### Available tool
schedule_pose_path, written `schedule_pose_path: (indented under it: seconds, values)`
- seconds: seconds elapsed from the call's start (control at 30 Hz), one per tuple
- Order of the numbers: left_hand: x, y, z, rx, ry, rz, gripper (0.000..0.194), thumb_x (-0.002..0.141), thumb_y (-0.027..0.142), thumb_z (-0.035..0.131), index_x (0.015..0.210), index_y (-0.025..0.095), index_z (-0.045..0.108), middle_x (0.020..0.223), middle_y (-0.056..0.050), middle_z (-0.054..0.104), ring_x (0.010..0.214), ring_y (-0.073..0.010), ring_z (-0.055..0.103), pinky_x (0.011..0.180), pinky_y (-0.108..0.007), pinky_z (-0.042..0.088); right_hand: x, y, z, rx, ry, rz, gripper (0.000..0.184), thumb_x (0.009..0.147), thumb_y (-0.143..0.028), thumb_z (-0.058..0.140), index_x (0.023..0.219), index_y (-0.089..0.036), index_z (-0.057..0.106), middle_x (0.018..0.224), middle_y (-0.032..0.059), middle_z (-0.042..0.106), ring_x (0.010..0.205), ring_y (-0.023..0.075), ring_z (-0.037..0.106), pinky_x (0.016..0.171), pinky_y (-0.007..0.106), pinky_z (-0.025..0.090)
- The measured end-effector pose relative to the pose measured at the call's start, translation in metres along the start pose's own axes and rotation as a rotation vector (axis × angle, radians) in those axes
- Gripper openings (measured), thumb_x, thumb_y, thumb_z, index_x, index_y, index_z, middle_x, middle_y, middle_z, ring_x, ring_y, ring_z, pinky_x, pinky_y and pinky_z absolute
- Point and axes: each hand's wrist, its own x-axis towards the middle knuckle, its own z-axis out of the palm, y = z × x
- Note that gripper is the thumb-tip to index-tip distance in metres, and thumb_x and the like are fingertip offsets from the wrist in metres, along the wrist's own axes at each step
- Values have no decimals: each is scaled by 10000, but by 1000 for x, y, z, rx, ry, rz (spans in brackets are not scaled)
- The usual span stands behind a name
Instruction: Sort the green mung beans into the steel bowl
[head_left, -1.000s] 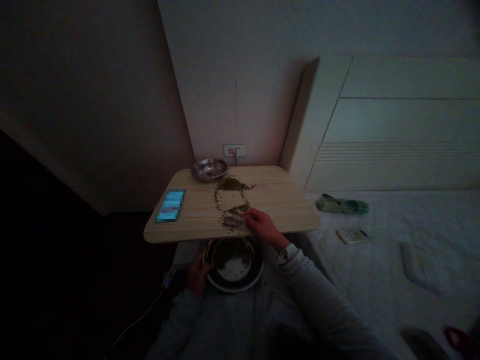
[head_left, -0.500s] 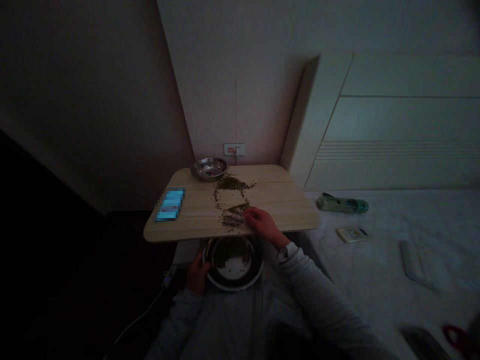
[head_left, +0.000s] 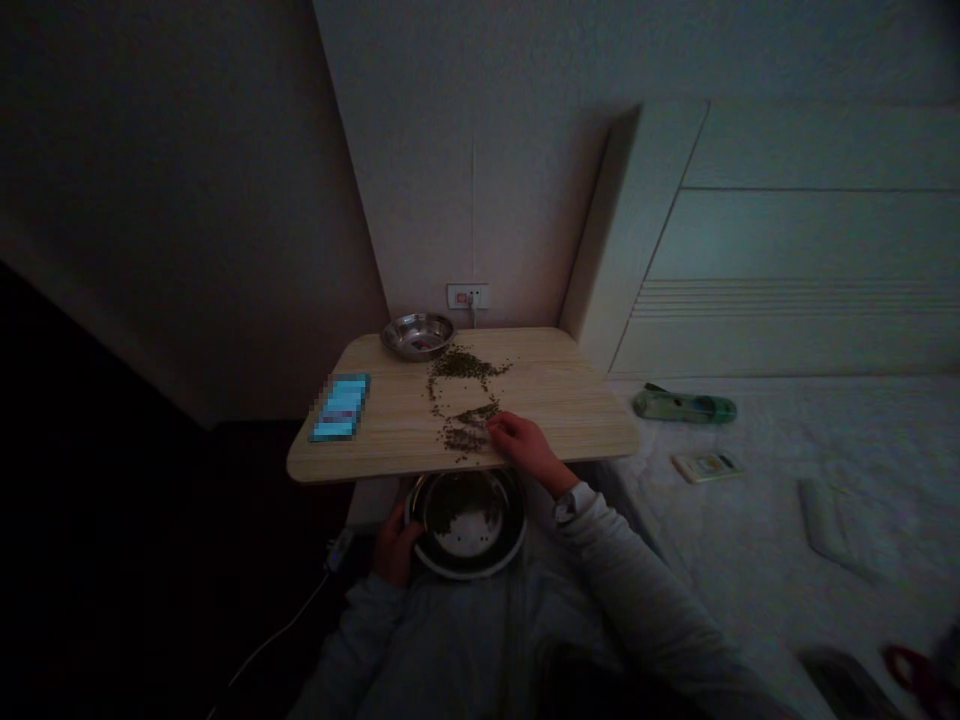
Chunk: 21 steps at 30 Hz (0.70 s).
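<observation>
My left hand (head_left: 395, 545) grips the left rim of a wide metal basin (head_left: 466, 572) on my lap, just below the table's front edge. Small green beans lie inside, mostly toward its far left. On the wooden table (head_left: 577, 400), my right hand (head_left: 519, 440) is closed, thumb and fingers pinched together at the right side of a thin spread of beans (head_left: 466, 436). Whatever the fingertips hold is too small to make out. A denser heap of small green beans, like mung beans (head_left: 461, 366), sits farther back, with loose ones scattered around.
A shallow steel bowl (head_left: 418, 337) stands at the table's back left, and a lit phone (head_left: 340, 408) lies at its left side. On the bed to the right are a green bottle (head_left: 686, 406) and another phone (head_left: 706, 467). A white cable (head_left: 281, 632) hangs at lower left.
Almost nothing differs. My right hand stays by the near beans with only a tiny shift of the fingers, and my left hand keeps its hold on the basin.
</observation>
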Motion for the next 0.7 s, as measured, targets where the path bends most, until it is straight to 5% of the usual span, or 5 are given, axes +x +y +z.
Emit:
schedule_pose_path:
  seconds: [0.7]
  values:
    - [2, -6, -1, -42, 11, -22, 483, 482, 233, 588, 950, 128, 646, 910, -61, 689, 926, -261, 575, 794, -334, 430, 0, -3, -3, -46, -48, -31, 239, 754, -312, 467, 830, -145, 621, 675, 19, 598, 619, 126, 498, 578, 224, 353]
